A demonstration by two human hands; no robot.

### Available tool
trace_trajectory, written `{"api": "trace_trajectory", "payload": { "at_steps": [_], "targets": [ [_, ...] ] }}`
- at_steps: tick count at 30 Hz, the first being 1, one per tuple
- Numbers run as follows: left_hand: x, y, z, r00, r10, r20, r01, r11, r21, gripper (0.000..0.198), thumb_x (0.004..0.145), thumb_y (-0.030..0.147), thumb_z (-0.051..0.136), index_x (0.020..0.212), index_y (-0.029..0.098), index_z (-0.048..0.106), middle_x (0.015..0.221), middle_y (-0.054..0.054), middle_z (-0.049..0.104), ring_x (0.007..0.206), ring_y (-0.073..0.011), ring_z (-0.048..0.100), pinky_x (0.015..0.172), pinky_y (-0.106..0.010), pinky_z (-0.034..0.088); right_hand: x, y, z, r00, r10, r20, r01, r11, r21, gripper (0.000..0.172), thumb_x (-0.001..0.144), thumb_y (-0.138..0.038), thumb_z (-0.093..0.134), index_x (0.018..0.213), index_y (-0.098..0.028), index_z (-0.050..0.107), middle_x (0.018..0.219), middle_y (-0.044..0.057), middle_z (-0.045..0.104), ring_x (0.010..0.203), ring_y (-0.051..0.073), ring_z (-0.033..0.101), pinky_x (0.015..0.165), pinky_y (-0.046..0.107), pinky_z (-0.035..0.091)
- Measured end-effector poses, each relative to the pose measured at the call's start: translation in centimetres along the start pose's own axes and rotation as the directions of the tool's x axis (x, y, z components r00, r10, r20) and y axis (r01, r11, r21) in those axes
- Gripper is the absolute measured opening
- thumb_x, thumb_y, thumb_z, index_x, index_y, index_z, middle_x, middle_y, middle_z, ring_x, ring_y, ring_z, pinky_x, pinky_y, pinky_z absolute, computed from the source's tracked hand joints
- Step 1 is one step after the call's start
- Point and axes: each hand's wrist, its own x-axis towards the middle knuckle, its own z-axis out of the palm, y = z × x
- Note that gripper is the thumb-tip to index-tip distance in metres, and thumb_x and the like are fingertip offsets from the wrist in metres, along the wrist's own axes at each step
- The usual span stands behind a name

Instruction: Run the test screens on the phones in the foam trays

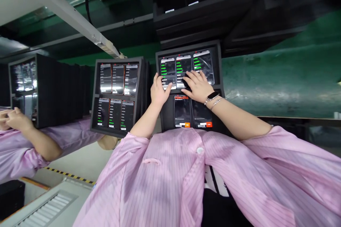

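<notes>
A black tray [220,64] in front of me holds two rows of smartphones with lit screens. My left hand [158,90] lies on the upper-left phone [167,70], thumb out, fingers flat. My right hand [197,86], with a watch and bracelet at the wrist, rests spread over the upper-middle phone [183,66], fingertips on its screen. The upper-right phone [204,64] shows green bars. Two lower phones [182,111] carry orange buttons. Neither hand grips anything.
A second black tray [93,92] of several phones stands to the left. Further left is a stack of black trays [53,88]. Another person's hands [12,118] in pink sleeves are at the left edge. A green conveyor surface [279,74] lies right.
</notes>
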Motion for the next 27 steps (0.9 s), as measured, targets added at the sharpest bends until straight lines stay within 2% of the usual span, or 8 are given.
{"api": "trace_trajectory", "payload": {
  "at_steps": [4,7,11,13,18,24,27],
  "targets": [
    [0.1,0.0,0.1,1.0,-0.003,0.003,0.003,1.0,0.01,0.063,0.104,0.062,0.052,0.145,0.014,0.049,0.168,-0.024,0.039,0.152,-0.0324,0.048,0.115,-0.045,0.054,0.1,-0.1,0.2,1.0,-0.006,0.008,0.006,0.999,-0.042,0.069,0.105,-0.059,0.042,0.153,-0.011,0.052,0.168,0.019,0.042,0.158,0.038,0.033,0.131,0.063,0.017],
    [0.0,0.5,-0.3,1.0,0.003,-0.002,-0.003,0.997,0.08,0.062,0.102,0.056,0.058,0.147,0.013,0.051,0.167,-0.023,0.041,0.154,-0.0347,0.045,0.123,-0.05,0.045,0.3,-0.2,0.3,1.0,-0.002,-0.002,0.002,0.999,-0.052,0.07,0.104,-0.059,0.043,0.153,-0.01,0.052,0.168,0.02,0.042,0.158,0.039,0.032,0.131,0.064,0.018],
    [-0.1,1.8,-1.1,0.987,0.147,0.067,-0.158,0.961,0.226,0.057,0.1,0.057,0.062,0.147,0.025,0.06,0.169,-0.014,0.043,0.159,-0.0393,0.035,0.133,-0.061,0.023,0.1,0.2,0.1,0.999,0.006,-0.039,-0.007,1.0,-0.018,0.07,0.103,-0.059,0.045,0.152,-0.01,0.052,0.166,0.021,0.044,0.156,0.04,0.034,0.131,0.067,0.017],
    [0.2,2.4,-1.4,0.969,0.219,0.113,-0.24,0.94,0.241,0.056,0.1,0.058,0.062,0.147,0.028,0.061,0.169,-0.013,0.044,0.16,-0.0399,0.033,0.134,-0.063,0.019,-0.5,0.9,-0.3,0.996,0.034,-0.082,-0.035,0.999,-0.011,0.07,0.103,-0.059,0.044,0.153,-0.01,0.051,0.162,0.021,0.048,0.155,0.041,0.035,0.131,0.07,0.014],
    [2.0,3.1,-0.9,0.954,0.265,0.14,-0.29,0.933,0.212,0.057,0.099,0.057,0.064,0.147,0.028,0.062,0.17,-0.013,0.041,0.162,-0.0408,0.028,0.134,-0.064,0.02,-2.3,3.5,-1.6,0.979,0.114,-0.169,-0.123,0.992,-0.043,0.068,0.104,-0.058,0.042,0.153,-0.011,0.05,0.155,0.021,0.056,0.153,0.043,0.037,0.128,0.076,0.01],
    [2.9,2.9,0.4,0.957,0.257,0.135,-0.28,0.941,0.189,0.053,0.099,0.058,0.064,0.143,0.029,0.067,0.168,-0.013,0.044,0.161,-0.0424,0.03,0.133,-0.066,0.021,-2.7,4.7,-1.3,0.974,0.185,-0.132,-0.188,0.982,-0.01,0.068,0.102,-0.056,0.044,0.15,-0.009,0.051,0.161,0.022,0.049,0.153,0.042,0.037,0.127,0.071,0.021],
    [3.0,2.8,0.7,0.954,0.27,0.128,-0.289,0.942,0.172,0.053,0.099,0.061,0.062,0.141,0.028,0.068,0.166,-0.013,0.046,0.16,-0.0432,0.03,0.132,-0.067,0.021,-2.4,4.6,-1.2,0.975,0.185,-0.122,-0.188,0.982,-0.017,0.069,0.103,-0.056,0.043,0.152,-0.008,0.049,0.162,0.022,0.049,0.154,0.042,0.037,0.128,0.071,0.02]
  ]
}}
